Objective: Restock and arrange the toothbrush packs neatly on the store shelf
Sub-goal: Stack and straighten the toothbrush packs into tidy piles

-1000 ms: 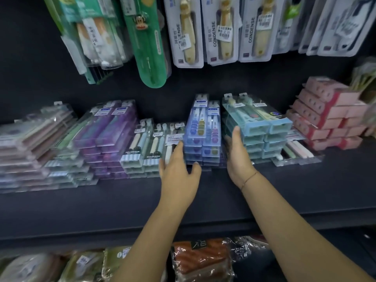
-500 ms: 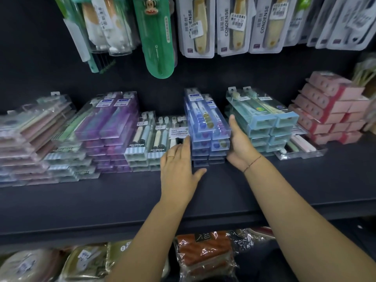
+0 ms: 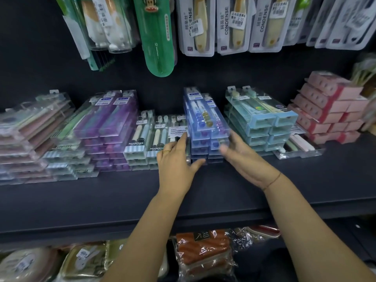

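Observation:
A stack of blue toothbrush packs (image 3: 203, 123) stands mid-shelf, its upper packs skewed toward the right. My left hand (image 3: 177, 159) lies flat against the stack's left side, fingers straight, thumb out along its front foot. My right hand (image 3: 242, 157) is open with straight fingers at the stack's front right corner, thumb by the lower packs. Left of the blue stack lie white striped packs (image 3: 142, 143) and purple packs (image 3: 114, 123); light-blue packs (image 3: 262, 123) sit to the right. All rest on the dark shelf (image 3: 122, 196).
Pink boxes (image 3: 329, 112) are piled at the right end, pinkish clear packs (image 3: 26, 135) at the left. A clear pack (image 3: 299, 147) lies flat in front of the light-blue stack. Hanging packs (image 3: 232, 25) and a green case (image 3: 156, 37) dangle above. Wrapped goods (image 3: 203, 255) fill the shelf below.
My right hand has slid from the stack's right side down to its front right corner. My left hand stays against the left side. The blue stack's upper packs now lean right.

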A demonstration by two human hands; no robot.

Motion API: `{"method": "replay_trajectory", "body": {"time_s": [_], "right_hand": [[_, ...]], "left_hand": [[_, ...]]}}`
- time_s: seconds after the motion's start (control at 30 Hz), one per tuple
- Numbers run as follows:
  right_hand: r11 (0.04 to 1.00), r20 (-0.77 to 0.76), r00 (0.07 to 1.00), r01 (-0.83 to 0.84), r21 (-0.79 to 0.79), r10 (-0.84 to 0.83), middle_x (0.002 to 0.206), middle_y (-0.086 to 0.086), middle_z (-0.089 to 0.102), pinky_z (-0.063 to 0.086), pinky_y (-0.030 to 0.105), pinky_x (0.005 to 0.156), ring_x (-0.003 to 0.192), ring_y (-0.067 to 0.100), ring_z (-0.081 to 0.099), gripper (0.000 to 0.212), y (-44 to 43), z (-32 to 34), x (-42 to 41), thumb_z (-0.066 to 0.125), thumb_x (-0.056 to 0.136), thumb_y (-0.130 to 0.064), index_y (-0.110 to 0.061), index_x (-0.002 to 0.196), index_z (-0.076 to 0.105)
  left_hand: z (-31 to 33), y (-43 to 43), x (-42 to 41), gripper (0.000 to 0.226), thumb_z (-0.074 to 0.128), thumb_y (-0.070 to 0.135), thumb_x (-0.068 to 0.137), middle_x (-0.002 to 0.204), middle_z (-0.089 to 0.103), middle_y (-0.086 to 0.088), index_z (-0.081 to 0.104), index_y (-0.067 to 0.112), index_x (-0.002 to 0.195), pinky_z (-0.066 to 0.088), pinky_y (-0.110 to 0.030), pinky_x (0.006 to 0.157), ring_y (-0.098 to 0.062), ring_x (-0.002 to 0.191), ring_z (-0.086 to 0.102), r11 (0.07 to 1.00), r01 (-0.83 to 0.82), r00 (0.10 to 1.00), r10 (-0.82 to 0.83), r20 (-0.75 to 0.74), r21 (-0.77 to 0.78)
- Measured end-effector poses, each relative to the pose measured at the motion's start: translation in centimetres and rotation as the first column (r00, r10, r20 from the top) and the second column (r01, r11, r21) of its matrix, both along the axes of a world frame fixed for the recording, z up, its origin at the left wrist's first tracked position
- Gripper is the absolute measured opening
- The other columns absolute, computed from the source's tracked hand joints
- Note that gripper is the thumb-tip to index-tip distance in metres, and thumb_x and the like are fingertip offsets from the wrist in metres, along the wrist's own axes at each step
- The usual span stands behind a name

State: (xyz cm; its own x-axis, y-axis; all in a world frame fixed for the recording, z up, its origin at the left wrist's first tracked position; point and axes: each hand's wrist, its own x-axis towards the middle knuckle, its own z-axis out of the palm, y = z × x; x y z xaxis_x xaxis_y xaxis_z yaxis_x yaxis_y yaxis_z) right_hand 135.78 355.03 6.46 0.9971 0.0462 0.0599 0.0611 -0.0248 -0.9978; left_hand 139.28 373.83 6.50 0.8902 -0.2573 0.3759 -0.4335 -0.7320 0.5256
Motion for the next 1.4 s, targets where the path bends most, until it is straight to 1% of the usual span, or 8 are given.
{"method": "replay_trajectory", "body": {"time_s": [0.07, 0.2, 0.43, 0.63, 0.87, 1.0, 1.17, 1.4], "right_hand": [[0.972, -0.002, 1.0, -0.007, -0.234, 0.007, 0.147, -0.019, 0.042, 0.036, 0.019, 0.108, 0.135, -0.002, 0.04, 0.108, -0.3, 0.0, 0.0, 0.084, 0.074, -0.029, -0.031, 0.155, 0.013], [0.903, 0.071, 0.984, 0.175, -0.391, -0.16, 0.131, -0.018, 0.053, 0.037, -0.004, 0.081, 0.111, -0.008, 0.051, 0.094, 0.2, 0.1, 0.9, 0.081, 0.077, -0.007, -0.023, 0.153, 0.026], [0.877, 0.109, 0.964, 0.266, -0.4, -0.242, 0.128, -0.006, 0.06, 0.04, -0.004, 0.08, 0.115, 0.004, 0.055, 0.073, 0.3, -0.2, 1.3, 0.08, 0.077, -0.006, -0.014, 0.142, 0.046], [0.889, 0.08, 0.968, 0.252, -0.382, -0.24, 0.107, -0.021, 0.061, 0.046, 0.004, 0.087, 0.092, -0.018, 0.056, 0.06, 0.2, -0.4, 1.1, 0.079, 0.077, -0.001, -0.015, 0.13, 0.054], [0.933, 0.044, 0.975, 0.222, -0.283, -0.219, 0.113, -0.009, 0.063, 0.045, 0.002, 0.077, 0.104, 0.0, 0.058, 0.061, -0.1, -1.0, 1.1, 0.075, 0.079, 0.005, -0.009, 0.134, 0.053], [0.98, -0.055, 0.98, 0.185, -0.068, -0.189, 0.125, 0.006, 0.06, 0.051, 0.013, 0.082, 0.112, 0.012, 0.059, 0.056, -0.6, -0.6, 1.1, 0.047, 0.086, 0.021, -0.001, 0.138, 0.047], [0.779, -0.317, 0.897, 0.43, 0.456, -0.309, 0.123, 0.016, 0.064, 0.047, 0.041, 0.104, 0.113, 0.03, 0.061, 0.044, 0.0, 0.2, 4.7, 0.039, 0.105, -0.032, 0.0, 0.131, 0.055], [0.869, -0.262, 0.917, 0.378, 0.32, -0.302, 0.152, 0.006, 0.041, 0.037, 0.042, 0.112, 0.137, 0.027, 0.043, 0.079, 1.0, 3.1, 7.9, 0.023, 0.094, -0.071, -0.017, 0.152, 0.031]], "left_hand": [[0.1, 0.3, 0.7, 0.078, 0.072, 0.041, 0.085, 0.129, 0.061, 0.003, 0.034, 0.025, 0.151, 0.021, -0.028, 0.101, -0.016, 0.129, 0.038, 1.0, 0.01, 1.0, -0.01, 0.004, 0.003], [0.0, 0.3, 1.0, 0.075, 0.075, 0.031, 0.084, 0.118, 0.064, 0.001, 0.038, 0.024, 0.149, 0.024, -0.029, 0.101, -0.016, 0.123, 0.042, 1.0, -0.002, 1.0, 0.002, 0.031, 0.006], [-0.3, -0.2, 0.8, 0.075, 0.077, 0.03, 0.082, 0.114, 0.065, -0.001, 0.041, 0.021, 0.147, 0.025, -0.03, 0.1, -0.019, 0.122, 0.044, 0.999, -0.05, 0.996, 0.05, 0.074, -0.001], [-0.6, -0.2, 0.9, 0.089, 0.08, 0.03, 0.078, 0.126, 0.064, 0.005, 0.031, 0.023, 0.152, 0.02, -0.027, 0.1, -0.016, 0.123, 0.041, 0.999, -0.036, 0.995, 0.032, 0.093, 0.041], [-0.5, -0.1, 0.9, 0.098, 0.081, 0.023, 0.077, 0.122, 0.058, -0.004, 0.021, 0.025, 0.155, 0.023, -0.036, 0.108, -0.02, 0.124, 0.039, 0.999, 0.013, 0.999, -0.015, 0.043, 0.038], [-0.5, 0.4, 1.0, 0.095, 0.079, 0.022, 0.08, 0.127, 0.057, -0.001, 0.021, 0.024, 0.155, 0.022, -0.031, 0.104, -0.018, 0.124, 0.034, 0.997, 0.057, 0.997, -0.059, 0.041, 0.05], [-0.8, 0.4, 0.9, 0.088, 0.08, 0.02, 0.079, 0.12, 0.059, -0.001, 0.031, 0.019, 0.152, 0.019, -0.023, 0.097, -0.016, 0.118, 0.036, 0.998, 0.062, 0.995, -0.063, 0.071, 0.011], [-0.5, 0.4, 0.5, 0.097, 0.08, 0.046, 0.074, 0.129, 0.052, 0.0, 0.029, 0.02, 0.152, 0.015, -0.021, 0.097, -0.014, 0.123, 0.031, 0.997, 0.081, 0.995, -0.08, 0.061, -0.018]]}}
